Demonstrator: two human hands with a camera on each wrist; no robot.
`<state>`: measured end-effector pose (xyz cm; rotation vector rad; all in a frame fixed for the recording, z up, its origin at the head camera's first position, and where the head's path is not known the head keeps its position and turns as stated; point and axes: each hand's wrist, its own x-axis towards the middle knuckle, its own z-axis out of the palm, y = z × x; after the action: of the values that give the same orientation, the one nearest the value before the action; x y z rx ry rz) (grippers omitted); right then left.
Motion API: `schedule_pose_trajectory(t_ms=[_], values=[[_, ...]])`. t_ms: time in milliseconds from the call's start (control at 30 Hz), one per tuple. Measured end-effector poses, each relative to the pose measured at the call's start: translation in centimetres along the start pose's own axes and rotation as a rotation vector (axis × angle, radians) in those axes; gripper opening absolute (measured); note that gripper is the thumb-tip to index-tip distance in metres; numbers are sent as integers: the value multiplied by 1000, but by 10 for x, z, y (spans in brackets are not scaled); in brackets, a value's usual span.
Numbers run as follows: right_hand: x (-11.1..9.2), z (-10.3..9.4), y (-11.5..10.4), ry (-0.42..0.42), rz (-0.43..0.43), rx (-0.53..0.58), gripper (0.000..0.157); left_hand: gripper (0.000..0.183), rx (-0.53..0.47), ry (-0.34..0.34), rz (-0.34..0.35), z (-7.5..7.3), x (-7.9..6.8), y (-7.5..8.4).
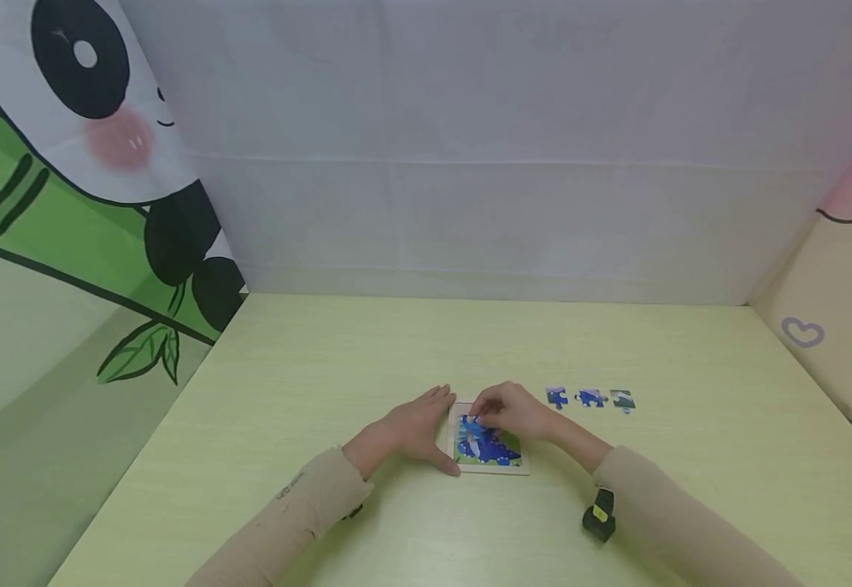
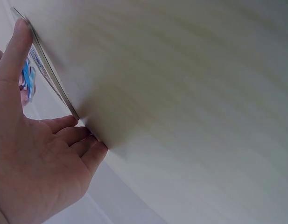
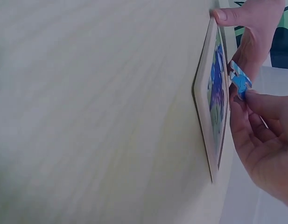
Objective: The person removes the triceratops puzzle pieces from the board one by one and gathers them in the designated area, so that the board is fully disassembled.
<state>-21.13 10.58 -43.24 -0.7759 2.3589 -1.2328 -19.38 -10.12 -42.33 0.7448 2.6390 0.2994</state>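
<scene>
A small square jigsaw puzzle tray [image 1: 495,470] with a pale rim lies on the table, showing a blue dinosaur picture. Along its left side rests my left hand [image 1: 418,428], thumb stretched to the near corner and fingers toward the far one. In the left wrist view those fingertips [image 2: 101,148] touch the table beside the tray's edge. My right hand [image 1: 517,412] pinches a light-blue puzzle piece [image 3: 240,80] between thumb and fingers over the tray's upper left part. In the right wrist view the piece is tilted above the picture; the right hand hides the tray's upper right part in the head view.
Right of the tray, three loose puzzle pieces lie in a row: a left one [image 1: 556,397], a middle one [image 1: 590,398] and a right one [image 1: 623,399]. A pale wall [image 1: 499,220] rises behind the table [image 1: 367,350], with a painted panel [image 1: 88,163] at the left.
</scene>
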Motion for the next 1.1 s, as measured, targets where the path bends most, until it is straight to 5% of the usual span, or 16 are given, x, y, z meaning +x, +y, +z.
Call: schedule_pose_trajectory(t_ms=[267, 667, 1100], values=[[-17, -22, 5, 3, -33, -44, 12, 114, 8, 11, 16, 1, 2, -1], [-56, -58, 32, 36, 31, -53, 11, 115, 16, 8, 18, 3, 2, 0], [-78, -69, 54, 117, 82, -118, 12, 114, 21, 16, 21, 2, 1, -1]])
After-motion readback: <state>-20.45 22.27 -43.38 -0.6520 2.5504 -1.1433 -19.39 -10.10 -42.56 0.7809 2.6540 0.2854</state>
